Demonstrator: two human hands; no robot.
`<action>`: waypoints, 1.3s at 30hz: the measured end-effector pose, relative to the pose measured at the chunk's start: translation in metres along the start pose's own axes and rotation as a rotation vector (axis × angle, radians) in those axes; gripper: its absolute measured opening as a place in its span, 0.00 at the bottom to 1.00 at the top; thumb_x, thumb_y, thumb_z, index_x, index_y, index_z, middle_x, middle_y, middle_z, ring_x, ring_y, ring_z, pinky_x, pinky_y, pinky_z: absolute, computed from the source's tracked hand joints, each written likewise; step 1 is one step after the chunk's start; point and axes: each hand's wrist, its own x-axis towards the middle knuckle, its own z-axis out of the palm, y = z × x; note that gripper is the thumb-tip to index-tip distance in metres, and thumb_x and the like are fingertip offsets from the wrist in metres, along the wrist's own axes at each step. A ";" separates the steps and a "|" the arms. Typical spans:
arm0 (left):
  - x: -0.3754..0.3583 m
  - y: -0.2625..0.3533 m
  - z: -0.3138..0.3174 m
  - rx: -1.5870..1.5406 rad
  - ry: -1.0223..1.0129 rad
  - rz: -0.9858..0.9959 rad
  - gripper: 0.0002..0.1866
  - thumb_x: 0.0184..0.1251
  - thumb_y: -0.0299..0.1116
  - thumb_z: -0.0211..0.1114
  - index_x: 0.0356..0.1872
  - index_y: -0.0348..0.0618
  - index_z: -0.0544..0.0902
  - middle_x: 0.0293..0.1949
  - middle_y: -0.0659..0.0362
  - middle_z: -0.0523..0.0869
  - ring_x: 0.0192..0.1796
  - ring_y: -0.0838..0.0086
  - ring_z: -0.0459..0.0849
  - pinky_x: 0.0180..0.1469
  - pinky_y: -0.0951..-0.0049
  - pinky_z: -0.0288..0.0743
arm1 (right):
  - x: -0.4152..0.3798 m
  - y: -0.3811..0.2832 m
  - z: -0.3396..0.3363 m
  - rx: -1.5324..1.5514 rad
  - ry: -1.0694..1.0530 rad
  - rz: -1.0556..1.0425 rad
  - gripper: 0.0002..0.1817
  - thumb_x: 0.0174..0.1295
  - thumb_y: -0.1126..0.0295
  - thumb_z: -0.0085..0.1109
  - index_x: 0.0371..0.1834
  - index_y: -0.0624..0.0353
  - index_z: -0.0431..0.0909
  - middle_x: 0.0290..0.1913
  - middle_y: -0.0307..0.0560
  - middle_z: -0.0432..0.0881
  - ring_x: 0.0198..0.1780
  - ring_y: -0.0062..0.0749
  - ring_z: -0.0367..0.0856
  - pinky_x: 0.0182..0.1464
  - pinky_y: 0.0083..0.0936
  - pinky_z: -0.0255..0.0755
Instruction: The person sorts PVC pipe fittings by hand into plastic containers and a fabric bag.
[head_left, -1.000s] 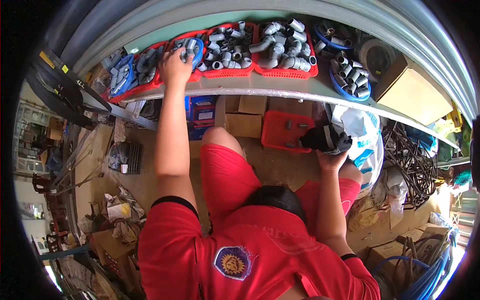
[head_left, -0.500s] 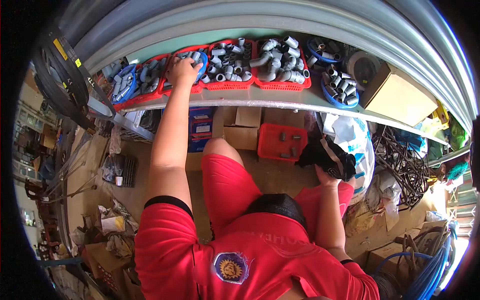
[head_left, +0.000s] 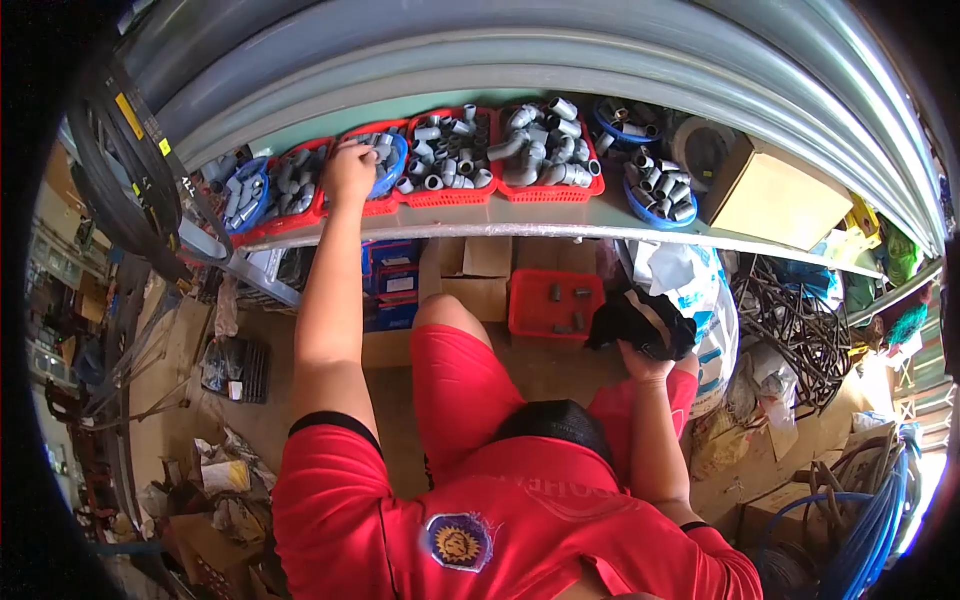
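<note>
My left hand (head_left: 348, 173) reaches up to the shelf, over a red basket (head_left: 382, 208) with a blue basket (head_left: 399, 163) of grey pipe fittings (head_left: 382, 150) in it. Its fingers curl down at the left side of the fittings; the fingertips are partly hidden, so what they grip does not show. Low on the right, my right hand (head_left: 645, 364) is closed on a black cloth item (head_left: 640, 322) with a tan strip. Just left of that cloth, a red tray (head_left: 530, 312) below the shelf holds several short grey fittings (head_left: 572, 322).
More red baskets (head_left: 450, 199) and a blue basket (head_left: 660, 216) of fittings line the shelf (head_left: 480, 218). A cardboard box (head_left: 785, 195) stands at its right end. Large grey pipes (head_left: 480, 50) run above. Under the shelf are cartons (head_left: 475, 290) and a white sack (head_left: 708, 350).
My left hand has shifted slightly left and down in view, with its fingers more curled. The view has tilted a little, and the black cloth stays in my right hand.
</note>
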 end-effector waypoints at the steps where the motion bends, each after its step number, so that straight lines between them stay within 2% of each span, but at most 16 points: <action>1: -0.003 0.007 -0.010 -0.109 0.154 0.111 0.11 0.64 0.38 0.69 0.44 0.48 0.90 0.49 0.51 0.88 0.52 0.61 0.88 0.51 0.64 0.80 | 0.006 -0.010 -0.012 0.023 0.003 -0.006 0.33 0.54 0.47 0.61 0.66 0.42 0.78 0.58 0.41 0.84 0.62 0.46 0.78 0.68 0.43 0.67; 4: -0.037 0.043 -0.027 -0.960 0.010 -0.196 0.13 0.64 0.33 0.66 0.44 0.34 0.88 0.35 0.54 0.90 0.36 0.75 0.86 0.41 0.73 0.75 | 0.013 -0.019 -0.027 0.049 0.024 -0.030 0.34 0.50 0.47 0.67 0.63 0.44 0.79 0.59 0.42 0.83 0.64 0.45 0.77 0.70 0.43 0.66; 7: -0.110 0.108 -0.031 -1.212 -0.362 -0.183 0.09 0.63 0.26 0.59 0.40 0.36 0.85 0.31 0.59 0.87 0.31 0.77 0.81 0.38 0.74 0.75 | 0.022 -0.035 -0.039 -0.049 0.031 -0.008 0.35 0.48 0.48 0.70 0.62 0.47 0.80 0.61 0.45 0.81 0.65 0.45 0.76 0.70 0.42 0.67; 9: -0.171 0.162 -0.022 -1.448 -0.606 -0.297 0.11 0.61 0.20 0.59 0.43 0.36 0.85 0.32 0.57 0.88 0.31 0.77 0.84 0.34 0.79 0.76 | 0.021 -0.055 -0.040 0.988 -0.066 0.279 0.35 0.55 0.50 0.69 0.66 0.53 0.75 0.61 0.47 0.80 0.63 0.43 0.78 0.69 0.40 0.69; 11: -0.221 0.202 -0.001 -1.477 -0.768 -0.164 0.13 0.65 0.20 0.61 0.49 0.37 0.86 0.33 0.59 0.88 0.31 0.80 0.84 0.35 0.80 0.78 | 0.024 -0.043 -0.040 1.457 -0.443 0.293 0.42 0.54 0.63 0.77 0.71 0.64 0.66 0.63 0.48 0.77 0.65 0.37 0.75 0.70 0.35 0.67; 12: -0.236 0.221 -0.012 -1.317 -0.909 -0.222 0.12 0.68 0.22 0.63 0.51 0.36 0.85 0.34 0.60 0.88 0.35 0.82 0.83 0.37 0.82 0.76 | 0.042 -0.073 -0.061 1.366 -0.317 0.209 0.44 0.51 0.67 0.76 0.72 0.65 0.64 0.67 0.50 0.72 0.69 0.38 0.70 0.72 0.34 0.63; 13: -0.251 0.239 -0.005 -1.528 -0.855 -0.152 0.11 0.70 0.25 0.64 0.51 0.36 0.85 0.36 0.60 0.88 0.38 0.81 0.84 0.40 0.81 0.77 | 0.060 -0.103 -0.083 1.260 -0.187 0.138 0.46 0.48 0.71 0.75 0.73 0.65 0.61 0.70 0.53 0.67 0.73 0.38 0.65 0.74 0.33 0.59; 16: -0.256 0.239 0.002 -1.588 -1.062 -0.140 0.12 0.72 0.26 0.62 0.52 0.33 0.83 0.43 0.57 0.88 0.42 0.77 0.86 0.46 0.75 0.81 | 0.073 -0.081 -0.099 0.925 -0.111 -0.200 0.29 0.46 0.73 0.69 0.56 0.64 0.75 0.50 0.55 0.77 0.56 0.53 0.78 0.59 0.37 0.70; 19: -0.253 0.245 -0.022 -1.821 -1.307 -0.399 0.13 0.74 0.30 0.61 0.54 0.33 0.82 0.44 0.58 0.87 0.41 0.78 0.87 0.45 0.75 0.82 | 0.068 -0.077 -0.113 0.904 -0.112 -0.205 0.23 0.47 0.71 0.68 0.49 0.63 0.78 0.42 0.54 0.79 0.47 0.55 0.80 0.49 0.38 0.73; 28: -0.275 0.263 -0.004 -1.807 -1.429 -0.350 0.17 0.76 0.41 0.62 0.55 0.40 0.80 0.44 0.59 0.87 0.42 0.76 0.87 0.48 0.72 0.83 | 0.053 -0.064 -0.109 0.940 0.038 -0.051 0.17 0.53 0.63 0.65 0.40 0.62 0.76 0.37 0.55 0.76 0.38 0.56 0.79 0.40 0.37 0.73; 29: -0.277 0.265 -0.004 -1.832 -1.430 -0.347 0.18 0.76 0.42 0.63 0.56 0.41 0.80 0.46 0.59 0.86 0.44 0.75 0.86 0.49 0.72 0.82 | 0.047 -0.059 -0.099 0.896 0.019 -0.019 0.13 0.60 0.65 0.59 0.44 0.61 0.75 0.39 0.51 0.78 0.40 0.47 0.81 0.43 0.34 0.73; 32: -0.284 0.279 -0.009 -2.006 -1.210 -0.439 0.23 0.75 0.49 0.62 0.59 0.42 0.78 0.49 0.59 0.84 0.50 0.73 0.85 0.50 0.69 0.82 | 0.054 -0.088 -0.104 1.417 0.121 0.356 0.20 0.66 0.66 0.55 0.59 0.62 0.71 0.50 0.49 0.79 0.52 0.38 0.80 0.55 0.33 0.73; 33: -0.282 0.287 -0.016 -2.031 -1.162 -0.523 0.24 0.75 0.50 0.62 0.60 0.42 0.77 0.50 0.59 0.83 0.51 0.73 0.84 0.50 0.68 0.82 | 0.050 -0.087 -0.105 1.538 0.113 0.276 0.36 0.68 0.66 0.56 0.77 0.63 0.54 0.68 0.53 0.69 0.71 0.41 0.67 0.73 0.34 0.59; 35: -0.275 0.302 -0.033 -2.071 -1.059 -0.700 0.25 0.75 0.51 0.61 0.62 0.43 0.76 0.51 0.60 0.82 0.52 0.73 0.84 0.52 0.65 0.82 | 0.053 -0.082 -0.105 1.310 0.041 0.073 0.44 0.67 0.65 0.58 0.81 0.64 0.44 0.75 0.57 0.59 0.78 0.44 0.56 0.77 0.35 0.49; 37: -0.275 0.300 -0.024 -1.951 -1.107 -0.568 0.26 0.74 0.50 0.62 0.63 0.43 0.75 0.53 0.60 0.80 0.53 0.73 0.83 0.54 0.64 0.82 | 0.054 -0.083 -0.109 1.045 -0.032 -0.072 0.52 0.64 0.63 0.61 0.83 0.65 0.36 0.82 0.59 0.46 0.83 0.45 0.43 0.80 0.37 0.41; 39: -0.280 0.290 -0.016 -1.821 -1.119 -0.404 0.27 0.71 0.49 0.65 0.63 0.42 0.75 0.55 0.60 0.80 0.54 0.72 0.84 0.55 0.63 0.81 | 0.052 -0.082 -0.113 1.074 0.021 -0.107 0.52 0.60 0.58 0.66 0.81 0.65 0.45 0.79 0.60 0.54 0.81 0.48 0.53 0.78 0.37 0.48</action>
